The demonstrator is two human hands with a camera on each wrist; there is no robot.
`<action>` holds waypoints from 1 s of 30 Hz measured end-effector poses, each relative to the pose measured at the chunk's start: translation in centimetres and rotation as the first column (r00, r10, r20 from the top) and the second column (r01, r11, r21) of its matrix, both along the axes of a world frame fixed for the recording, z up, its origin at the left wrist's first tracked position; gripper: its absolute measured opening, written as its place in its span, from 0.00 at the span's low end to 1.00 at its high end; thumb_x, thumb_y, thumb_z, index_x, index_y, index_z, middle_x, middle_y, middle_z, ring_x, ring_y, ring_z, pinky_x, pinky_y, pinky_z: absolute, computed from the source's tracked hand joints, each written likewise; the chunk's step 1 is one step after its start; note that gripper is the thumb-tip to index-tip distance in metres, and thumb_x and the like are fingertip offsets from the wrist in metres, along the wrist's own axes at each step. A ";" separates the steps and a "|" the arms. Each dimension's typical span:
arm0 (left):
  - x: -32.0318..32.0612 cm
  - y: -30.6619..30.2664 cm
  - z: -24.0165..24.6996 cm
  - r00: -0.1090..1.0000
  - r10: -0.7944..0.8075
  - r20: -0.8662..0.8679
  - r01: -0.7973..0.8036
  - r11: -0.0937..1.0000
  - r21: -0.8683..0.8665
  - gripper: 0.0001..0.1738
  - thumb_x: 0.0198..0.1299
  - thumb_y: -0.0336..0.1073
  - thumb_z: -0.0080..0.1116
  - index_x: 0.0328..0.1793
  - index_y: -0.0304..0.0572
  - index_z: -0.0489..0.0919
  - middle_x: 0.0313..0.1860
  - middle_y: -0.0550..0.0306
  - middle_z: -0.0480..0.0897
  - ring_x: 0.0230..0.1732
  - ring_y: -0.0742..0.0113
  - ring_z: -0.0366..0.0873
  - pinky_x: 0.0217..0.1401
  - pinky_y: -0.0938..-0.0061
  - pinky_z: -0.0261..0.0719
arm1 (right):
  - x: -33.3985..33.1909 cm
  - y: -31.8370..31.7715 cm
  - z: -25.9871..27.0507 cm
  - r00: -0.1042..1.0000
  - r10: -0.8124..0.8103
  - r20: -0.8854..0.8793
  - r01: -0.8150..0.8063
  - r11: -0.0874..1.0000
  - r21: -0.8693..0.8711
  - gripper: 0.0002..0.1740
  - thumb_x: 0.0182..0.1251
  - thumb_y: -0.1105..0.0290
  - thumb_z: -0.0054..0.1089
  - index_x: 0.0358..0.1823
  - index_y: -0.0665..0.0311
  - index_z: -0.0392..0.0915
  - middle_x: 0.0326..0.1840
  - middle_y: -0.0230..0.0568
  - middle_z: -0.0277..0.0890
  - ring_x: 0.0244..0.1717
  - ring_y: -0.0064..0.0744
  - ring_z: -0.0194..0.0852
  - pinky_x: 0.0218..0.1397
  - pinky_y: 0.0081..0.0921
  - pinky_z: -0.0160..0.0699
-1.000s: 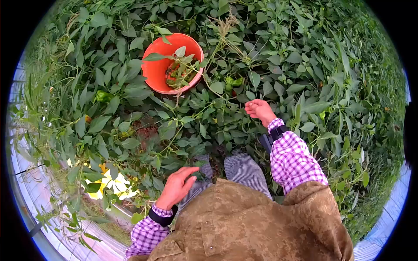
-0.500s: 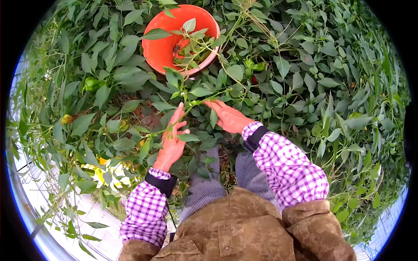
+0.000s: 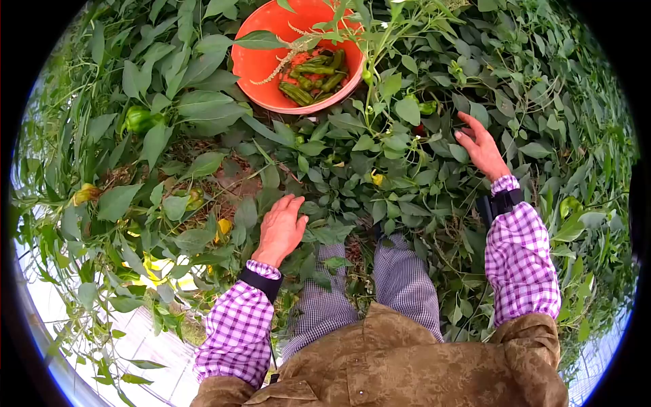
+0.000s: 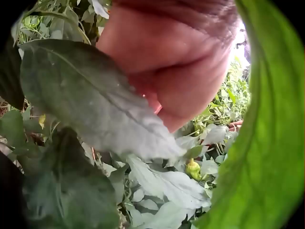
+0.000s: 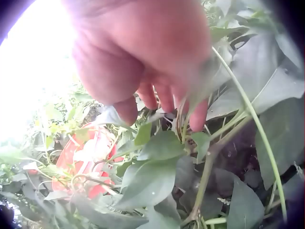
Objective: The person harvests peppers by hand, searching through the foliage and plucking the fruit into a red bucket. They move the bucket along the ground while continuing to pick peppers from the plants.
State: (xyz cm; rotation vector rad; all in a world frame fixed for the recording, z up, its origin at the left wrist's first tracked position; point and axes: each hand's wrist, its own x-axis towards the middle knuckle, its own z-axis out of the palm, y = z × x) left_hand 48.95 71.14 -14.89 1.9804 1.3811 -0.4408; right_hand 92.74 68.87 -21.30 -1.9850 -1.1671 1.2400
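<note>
In the head view my left hand (image 3: 279, 229) hovers low over pepper leaves at the centre left, fingers loose and slightly bent, holding nothing. Its wrist view shows the palm (image 4: 167, 62) behind a large leaf (image 4: 95, 100) that hides the fingertips. My right hand (image 3: 483, 146) reaches into the foliage on the right, thumb and fingers apart. Seen from that wrist, its fingers (image 5: 164, 98) point down among stems and leaves beside a thick branching stem (image 5: 205, 181). Just left of this hand hang a green pepper (image 3: 427, 107) and a partly hidden red pepper (image 3: 418, 129).
An orange bucket (image 3: 261, 95) holding several long green peppers (image 3: 315, 71) stands ahead among the plants, a leafy branch leaning across its rim. More peppers hang around: a green one (image 3: 140, 119) at left, a yellowish one (image 3: 86, 195) and another green one (image 3: 569, 206) at right.
Both hands came up to a leafy branch in the middle, then parted; that branch now lies farther right. The right hand has gone right into the leaves, the left drawn back. More of the bucket's peppers show.
</note>
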 end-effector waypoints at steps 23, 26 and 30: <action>3.2 4.9 -16.4 -0.147 0.966 0.215 -0.694 0.054 -0.718 0.18 0.59 0.39 0.62 0.53 0.43 0.74 0.51 0.56 0.76 0.50 0.60 0.76 0.43 0.67 0.78 | -9.4 -16.4 12.1 0.960 -0.131 -0.247 0.040 0.940 -0.340 0.12 0.59 0.74 0.61 0.45 0.68 0.77 0.36 0.42 0.79 0.34 0.30 0.79 0.38 0.27 0.78; 2.0 5.2 -16.6 -0.355 0.920 0.165 -0.627 -0.103 -0.772 0.14 0.62 0.41 0.58 0.49 0.43 0.76 0.52 0.56 0.78 0.51 0.63 0.76 0.52 0.66 0.75 | -9.3 -16.4 11.8 0.952 -0.227 -0.207 0.132 0.910 -0.392 0.11 0.59 0.76 0.61 0.45 0.67 0.78 0.36 0.42 0.80 0.35 0.29 0.79 0.38 0.24 0.78; 1.0 6.4 -13.6 -0.336 0.918 0.213 -0.609 -0.039 -0.792 0.11 0.59 0.35 0.59 0.46 0.44 0.74 0.51 0.59 0.78 0.53 0.55 0.74 0.60 0.52 0.74 | -10.7 -14.8 11.0 0.950 -0.156 -0.272 0.055 0.936 -0.348 0.12 0.61 0.75 0.59 0.47 0.68 0.76 0.37 0.38 0.81 0.40 0.27 0.80 0.42 0.23 0.77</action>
